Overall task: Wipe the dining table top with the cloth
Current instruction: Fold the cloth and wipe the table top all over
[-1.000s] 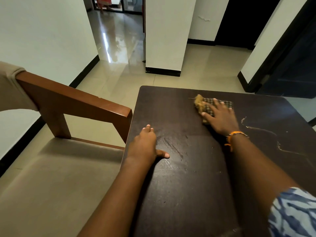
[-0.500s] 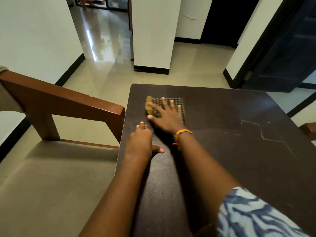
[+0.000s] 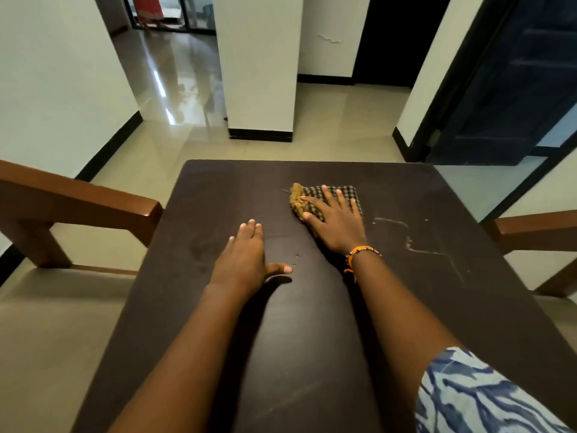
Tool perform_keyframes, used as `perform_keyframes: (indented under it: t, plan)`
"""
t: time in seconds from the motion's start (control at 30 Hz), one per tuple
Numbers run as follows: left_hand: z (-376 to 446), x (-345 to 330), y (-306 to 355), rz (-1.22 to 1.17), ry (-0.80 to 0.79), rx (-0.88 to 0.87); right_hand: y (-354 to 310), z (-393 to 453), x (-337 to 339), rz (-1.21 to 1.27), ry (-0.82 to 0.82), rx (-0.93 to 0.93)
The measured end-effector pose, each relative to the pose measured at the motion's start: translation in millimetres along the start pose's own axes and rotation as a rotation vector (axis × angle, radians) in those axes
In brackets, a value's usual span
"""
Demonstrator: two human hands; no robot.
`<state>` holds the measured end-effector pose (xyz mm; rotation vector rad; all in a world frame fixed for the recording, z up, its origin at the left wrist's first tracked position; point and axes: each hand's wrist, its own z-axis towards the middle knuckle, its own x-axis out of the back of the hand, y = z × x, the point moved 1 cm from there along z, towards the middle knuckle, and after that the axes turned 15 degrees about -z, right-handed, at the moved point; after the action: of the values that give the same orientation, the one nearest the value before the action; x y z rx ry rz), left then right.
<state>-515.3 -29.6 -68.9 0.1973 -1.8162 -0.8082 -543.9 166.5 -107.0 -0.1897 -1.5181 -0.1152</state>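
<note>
The right hand [image 3: 335, 223] lies palm down with its fingers spread and nearly straight, pressing flat on the checked cloth [image 3: 324, 198] a little right of the frame's centre; it pins the cloth under the palm and does not curl around it. An orange beaded bracelet [image 3: 359, 253] circles that wrist, and the forearm runs back toward the lower right, where a blue-and-white patterned sleeve [image 3: 474, 398] shows. The cloth is bunched into a yellowish wad at its left end, beyond the fingertips. The left hand [image 3: 246, 260] rests flat on the table just left of centre, fingers together and straight, thumb stuck out to the right, holding nothing; its forearm stretches down to the bottom edge. Both hands sit on the dark brown dining table top [image 3: 281, 354]. A thin wet trail [image 3: 415, 242] winds across the surface right of the cloth. Wooden chair backs stand at the left [image 3: 78, 201] and right [image 3: 537, 229] edges.
</note>
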Motion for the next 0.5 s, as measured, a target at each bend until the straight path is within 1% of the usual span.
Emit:
perform_keyframes:
  t: [0.17,0.27,0.33,0.4,0.5]
  plan:
    - [20,-49,79,0.017,-0.131,-0.062,116,-24,10,-0.025,-0.024,-0.118]
    - [27,-67,103,0.068,-0.159,-0.003,184,-39,16,-0.048,-0.018,-0.225]
    - [28,-72,109,0.059,-0.152,0.061,220,-47,19,-0.060,-0.023,-0.296]
    - [29,-74,111,0.061,-0.142,0.090,236,-49,18,-0.059,-0.021,-0.342]
    - [30,-76,111,0.099,-0.143,0.090,228,-40,16,-0.049,-0.030,-0.403]
